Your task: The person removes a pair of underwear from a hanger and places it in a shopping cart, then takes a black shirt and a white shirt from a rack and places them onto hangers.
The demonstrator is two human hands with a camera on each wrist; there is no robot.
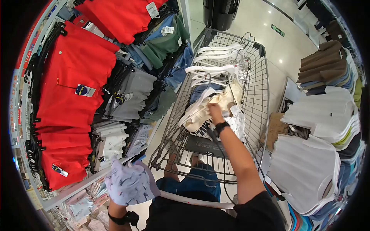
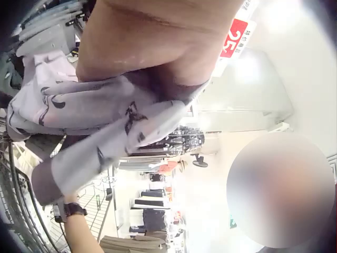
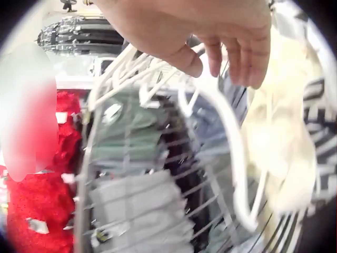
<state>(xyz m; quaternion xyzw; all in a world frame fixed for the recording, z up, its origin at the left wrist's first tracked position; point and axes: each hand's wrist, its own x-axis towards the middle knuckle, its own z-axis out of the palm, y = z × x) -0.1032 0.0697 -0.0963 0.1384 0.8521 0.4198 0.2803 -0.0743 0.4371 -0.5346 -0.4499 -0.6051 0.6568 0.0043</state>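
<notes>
My left hand grips a pale lilac printed garment low at the left, beside the cart's handle; the cloth hangs bunched over the hand. My right hand reaches into the wire cart and rests on a cream garment lying on a white hanger. In the right wrist view its fingers are loosely bent just above that hanger, with the tips free. More white hangers lie piled at the cart's far end.
A wall rack of red shirts and grey and green tops fills the left. Folded stacks of white and brown clothes stand on the right. A black bin is beyond the cart on the shiny floor.
</notes>
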